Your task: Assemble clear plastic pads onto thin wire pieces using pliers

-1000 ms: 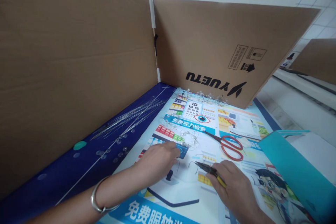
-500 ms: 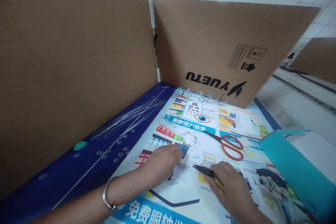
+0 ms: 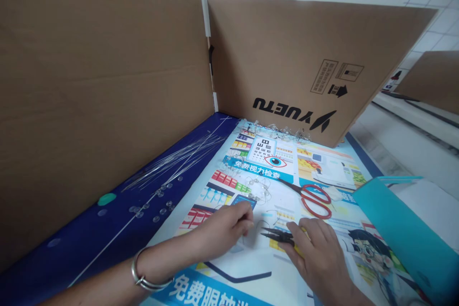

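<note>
I get matt cardboard panel (image 3: 287, 48), dark metal pliers (image 3: 278, 235), smooth shiny metal bangle (image 3: 135, 270), glossy clear beads (image 3: 160, 194).

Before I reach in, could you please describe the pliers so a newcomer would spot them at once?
From the cardboard panel printed YUETU, come down the poster to the right hand. It grips the pliers, their dark pointed nose aimed toward the left hand. Yellow handles set them apart from the red-handled scissors beyond.

Left hand (image 3: 231, 227) and forearm (image 3: 182, 251): bare, with a rounded, silver-coloured metal bangle (image 3: 135, 268) encircling the arm near the wrist; small knob-like joint (image 3: 141, 279) on the band. Right hand (image 3: 322, 253): bare.
</note>
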`<state>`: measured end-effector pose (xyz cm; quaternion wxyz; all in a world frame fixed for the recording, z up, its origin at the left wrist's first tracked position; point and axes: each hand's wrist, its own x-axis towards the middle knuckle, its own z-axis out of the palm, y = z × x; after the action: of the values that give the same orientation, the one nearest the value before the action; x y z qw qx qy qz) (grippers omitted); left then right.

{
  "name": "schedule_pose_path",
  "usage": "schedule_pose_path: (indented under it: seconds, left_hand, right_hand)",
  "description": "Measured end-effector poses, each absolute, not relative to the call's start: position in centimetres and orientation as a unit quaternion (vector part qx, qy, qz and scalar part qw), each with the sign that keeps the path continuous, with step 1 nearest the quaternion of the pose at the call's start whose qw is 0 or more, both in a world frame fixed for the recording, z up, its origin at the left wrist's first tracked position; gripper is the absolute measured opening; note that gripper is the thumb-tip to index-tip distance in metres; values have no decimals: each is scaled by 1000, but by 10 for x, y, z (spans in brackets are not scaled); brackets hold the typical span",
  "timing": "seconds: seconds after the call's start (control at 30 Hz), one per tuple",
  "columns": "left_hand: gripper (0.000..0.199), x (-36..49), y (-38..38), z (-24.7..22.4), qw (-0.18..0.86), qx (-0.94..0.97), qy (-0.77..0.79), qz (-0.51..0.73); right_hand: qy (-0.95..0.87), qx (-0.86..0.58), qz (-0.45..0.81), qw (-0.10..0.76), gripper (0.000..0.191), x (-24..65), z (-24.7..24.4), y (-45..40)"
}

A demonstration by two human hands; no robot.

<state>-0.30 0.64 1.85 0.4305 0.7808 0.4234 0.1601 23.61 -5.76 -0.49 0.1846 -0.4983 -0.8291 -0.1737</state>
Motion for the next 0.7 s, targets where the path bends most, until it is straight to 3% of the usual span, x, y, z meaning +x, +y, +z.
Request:
schedule_pose_path:
  seconds: [0.2, 0.33, 0.7]
  left_hand:
    - [10, 1, 3, 18, 497, 727, 445, 162]
    - [9, 3, 2, 19, 500, 726, 442, 164]
    - [9, 4, 3, 21, 468, 733, 459, 182]
  right_hand:
    - [-838, -436, -275, 179, 27, 238, -3, -61]
    - [-826, -438, -267, 233, 24, 235, -8, -62]
    - [-820, -459, -249, 233, 24, 234, -6, -60]
